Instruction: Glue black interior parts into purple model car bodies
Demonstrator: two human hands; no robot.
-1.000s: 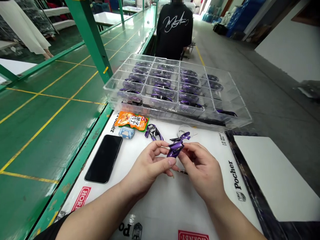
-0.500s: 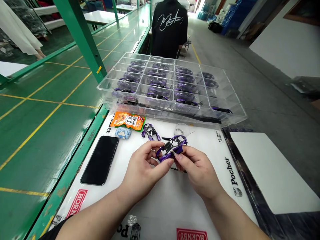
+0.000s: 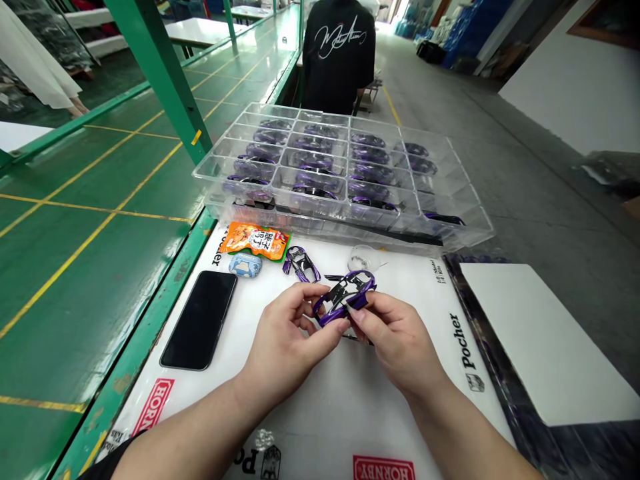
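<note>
Both hands hold a purple and black car body shell [image 3: 345, 297] above the white printed mat [image 3: 330, 413]. My left hand [image 3: 293, 333] grips its left end, thumb along the lower edge. On the right side, my right hand [image 3: 395, 333] pinches it between thumb and fingers. A second purple frame [image 3: 303, 265] lies on the mat behind my left hand. Close to it are a small clear round dish [image 3: 364, 259] and a thin black part [image 3: 333, 277]. Something dark and thin shows beneath the shell, partly hidden by my fingers.
A clear compartment tray [image 3: 320, 233] with several purple shells stands at the back. On the left lie a black phone [image 3: 199, 320], a blue case [image 3: 245, 265] and an orange packet [image 3: 257, 241]. A white board [image 3: 550, 340] is at right. A person in black [image 3: 339, 60] sits beyond.
</note>
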